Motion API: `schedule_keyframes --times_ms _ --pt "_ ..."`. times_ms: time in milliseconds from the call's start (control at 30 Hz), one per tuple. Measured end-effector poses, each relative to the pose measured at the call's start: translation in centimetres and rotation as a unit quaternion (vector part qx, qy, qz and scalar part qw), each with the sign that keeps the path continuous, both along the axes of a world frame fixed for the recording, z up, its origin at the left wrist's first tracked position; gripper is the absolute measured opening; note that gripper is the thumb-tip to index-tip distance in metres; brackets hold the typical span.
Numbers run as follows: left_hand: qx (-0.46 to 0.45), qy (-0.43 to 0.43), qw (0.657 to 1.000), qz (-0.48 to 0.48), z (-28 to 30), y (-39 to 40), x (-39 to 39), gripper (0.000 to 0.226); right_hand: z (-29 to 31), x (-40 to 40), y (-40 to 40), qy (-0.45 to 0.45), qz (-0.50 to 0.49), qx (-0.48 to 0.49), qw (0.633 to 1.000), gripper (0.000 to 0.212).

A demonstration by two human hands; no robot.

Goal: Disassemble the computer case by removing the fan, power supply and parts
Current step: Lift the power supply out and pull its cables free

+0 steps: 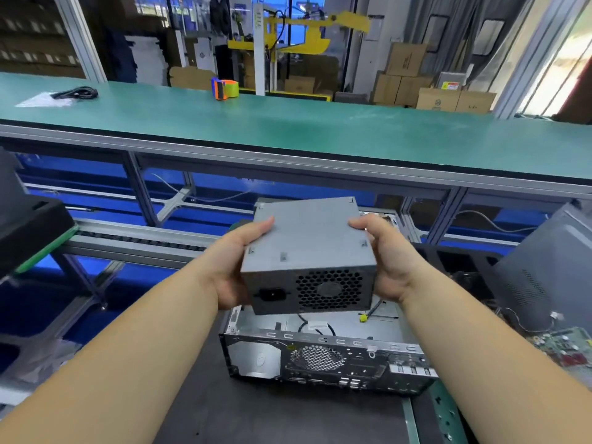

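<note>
Grey box: the power supply (309,248) is out of the case (323,360) and held in the air above it, socket and fan grille facing the camera.
Left hand: the left hand (238,267) grips the supply's left side, thumb over the top edge, fingers hidden beneath.
Right hand: the right hand (386,254) grips the right side the same way, thumb on top.
Case: it lies on the dark belt (256,411) below the hands, rear panel toward the camera, lid off, the supply's bay showing bare metal.
Done, by the look of it: the power supply step; whether any cable still ties it to the case cannot be told.
Unclear: a round grille (317,357) shows in the rear panel, but whether a fan sits behind it is too blurred to say.
Left inside: loose wires (315,326) and a yellow connector (363,318) are visible.
Off to the right: a circuit board (563,344) and a grey panel (544,267) lie beside the case, likely parts already taken off.
Next, as a judgement: set the supply aside, then clear the remaining wiring and parts.
</note>
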State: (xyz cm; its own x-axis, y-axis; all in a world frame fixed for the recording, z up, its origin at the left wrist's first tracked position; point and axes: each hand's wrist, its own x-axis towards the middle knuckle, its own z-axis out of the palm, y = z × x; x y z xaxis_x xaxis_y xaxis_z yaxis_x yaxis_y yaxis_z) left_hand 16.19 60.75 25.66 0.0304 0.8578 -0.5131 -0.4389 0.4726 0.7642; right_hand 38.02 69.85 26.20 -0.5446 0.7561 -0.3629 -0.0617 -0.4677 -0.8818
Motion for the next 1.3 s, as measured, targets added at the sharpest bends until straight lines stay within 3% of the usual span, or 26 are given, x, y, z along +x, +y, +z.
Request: schedule_keyframes --times_ms 67,233,367,467,533,733,867,967,1100,1200,1300 --pt "0.038 0.014 0.999 0.021 0.8 -0.4 -0.2 0.030 0.1 0.1 -0.2 0.028 0.017 0.011 0.999 0.056" --pt "0.124 0.069 0.989 0.033 2.8 -1.4 -0.4 0.027 0.0 0.6 -0.2 0.102 0.050 0.045 0.993 0.033" --pt "0.218 0.181 0.959 0.027 3.9 -1.7 0.5 0.071 -0.1 1.0 -0.3 0.076 0.063 0.064 0.993 0.054" --pt "0.258 0.249 0.933 0.026 4.0 -1.7 1.7 0.080 -0.3 2.2 -0.1 0.041 0.066 0.098 0.992 0.073" --pt "0.273 0.285 0.918 0.038 3.9 -1.6 2.5 0.081 -0.5 3.2 0.2 0.032 0.061 0.121 0.990 0.075" --pt "0.298 0.496 0.814 0.046 4.2 -1.1 4.8 0.091 -0.4 7.3 1.5 -0.005 0.021 0.152 0.988 0.060" --pt "0.338 0.560 0.755 0.052 5.2 -0.8 6.9 0.085 0.0 10.4 2.7 -0.009 -0.010 0.182 0.983 0.041" --pt "0.359 0.536 0.763 0.052 5.5 -0.3 8.6 0.086 0.2 12.3 3.4 -0.012 -0.037 0.202 0.979 0.034" --pt "0.367 0.491 0.789 0.040 5.3 1.0 10.4 0.091 0.6 13.9 3.9 -0.017 -0.050 0.211 0.976 0.045" --pt "0.360 0.474 0.802 0.038 5.1 1.4 10.8 0.088 0.1 14.7 4.4 -0.033 -0.055 0.217 0.974 0.030" --pt "0.341 0.523 0.780 0.041 5.1 1.0 9.7 0.087 -0.9 14.6 4.9 -0.061 -0.057 0.219 0.972 0.025"
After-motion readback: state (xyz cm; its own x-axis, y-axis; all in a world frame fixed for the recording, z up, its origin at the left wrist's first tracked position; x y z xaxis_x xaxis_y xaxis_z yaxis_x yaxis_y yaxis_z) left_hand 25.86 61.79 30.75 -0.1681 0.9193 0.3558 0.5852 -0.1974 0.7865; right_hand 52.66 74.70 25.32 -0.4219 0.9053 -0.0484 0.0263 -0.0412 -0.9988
